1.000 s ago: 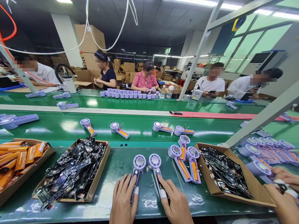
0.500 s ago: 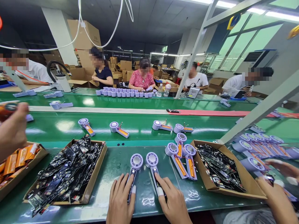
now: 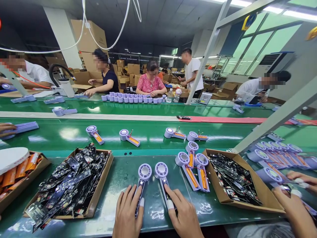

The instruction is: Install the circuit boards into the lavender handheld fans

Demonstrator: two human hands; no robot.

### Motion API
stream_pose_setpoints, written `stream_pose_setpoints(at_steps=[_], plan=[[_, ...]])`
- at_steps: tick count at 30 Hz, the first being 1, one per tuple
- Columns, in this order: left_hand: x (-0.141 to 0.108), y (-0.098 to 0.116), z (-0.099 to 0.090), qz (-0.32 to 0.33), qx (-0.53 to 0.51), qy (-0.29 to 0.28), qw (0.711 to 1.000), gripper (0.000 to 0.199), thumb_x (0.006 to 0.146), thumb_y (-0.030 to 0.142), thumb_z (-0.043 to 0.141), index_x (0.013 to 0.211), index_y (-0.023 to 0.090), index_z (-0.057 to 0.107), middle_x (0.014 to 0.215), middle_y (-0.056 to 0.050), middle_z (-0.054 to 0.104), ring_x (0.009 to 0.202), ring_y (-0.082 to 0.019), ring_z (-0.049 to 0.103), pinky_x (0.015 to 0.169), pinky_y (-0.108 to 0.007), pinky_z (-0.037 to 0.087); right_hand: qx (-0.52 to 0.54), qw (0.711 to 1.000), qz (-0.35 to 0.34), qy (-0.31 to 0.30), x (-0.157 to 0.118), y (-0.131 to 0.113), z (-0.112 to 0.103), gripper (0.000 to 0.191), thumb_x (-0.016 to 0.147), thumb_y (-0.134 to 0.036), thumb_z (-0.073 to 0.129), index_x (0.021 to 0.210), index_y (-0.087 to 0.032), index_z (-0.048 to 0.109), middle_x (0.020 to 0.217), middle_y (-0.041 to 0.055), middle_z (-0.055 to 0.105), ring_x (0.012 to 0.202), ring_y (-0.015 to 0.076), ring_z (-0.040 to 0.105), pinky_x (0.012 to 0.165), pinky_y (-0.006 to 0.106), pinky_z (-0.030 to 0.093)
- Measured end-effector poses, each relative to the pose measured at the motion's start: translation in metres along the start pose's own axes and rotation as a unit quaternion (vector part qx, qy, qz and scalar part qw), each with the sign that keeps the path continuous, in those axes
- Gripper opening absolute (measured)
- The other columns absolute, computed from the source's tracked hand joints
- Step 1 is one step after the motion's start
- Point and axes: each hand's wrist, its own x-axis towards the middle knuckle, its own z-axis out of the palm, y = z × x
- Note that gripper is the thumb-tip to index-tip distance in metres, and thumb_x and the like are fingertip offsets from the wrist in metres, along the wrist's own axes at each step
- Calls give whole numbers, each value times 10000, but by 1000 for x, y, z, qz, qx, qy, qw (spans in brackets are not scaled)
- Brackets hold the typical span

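Two lilac handheld fans lie side by side on the green bench, round heads pointing away from me. My left hand [image 3: 128, 211] lies on the left fan [image 3: 145, 172], its dark handle between index finger and thumb. The right fan [image 3: 161, 170] has its handle pinched in the same way by my right hand [image 3: 183, 213]. Both thumbs wear white finger covers. Dark circuit boards show in the handles, partly hidden by my fingers. Right of my hands rest several fans with orange batteries [image 3: 190, 177] and loose wires.
A box of circuit boards [image 3: 99, 185] stands left, another box [image 3: 267, 202] right. Orange batteries [image 3: 21, 172] fill a box at far left, partly under a white disc [image 3: 13, 158]. Fans lie on the green belt [image 3: 148, 122]. A co-worker's hands [image 3: 289, 198] work at right.
My hands and both fans stay put. Fans on the belt have shifted slightly right. A white disc now covers part of the battery box. A person in white now stands at the back.
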Motion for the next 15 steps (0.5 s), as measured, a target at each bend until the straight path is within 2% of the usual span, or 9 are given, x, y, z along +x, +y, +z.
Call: stream_pose_setpoints(at_steps=[8,12,15], plan=[[-1,-4,4,7,-15,22,1000,527,887,206,502,1408,251,435,1328,-67,622,1238,-286,549,1018,-489,398,-9,1000,-6,16,1,0,0,633,824,-141,404,1437,-296,386,1094,44,639,923,216,675,746,318,569],[-4,-2,9,-6,-49,22,999,513,893,297,536,1394,231,451,1365,-98,588,1229,-299,554,1016,-499,394,-2,1000,-9,17,0,2,0,590,883,-174,348,1457,-308,335,1220,60,590,946,204,679,747,307,568],[-5,6,19,-41,-110,37,992,479,943,391,425,1388,216,454,1382,-124,569,1232,-298,553,1026,-533,376,-27,999,12,32,1,-1,5,489,916,-253,360,1394,-326,430,1289,77,554,987,228,673,767,335,569]])
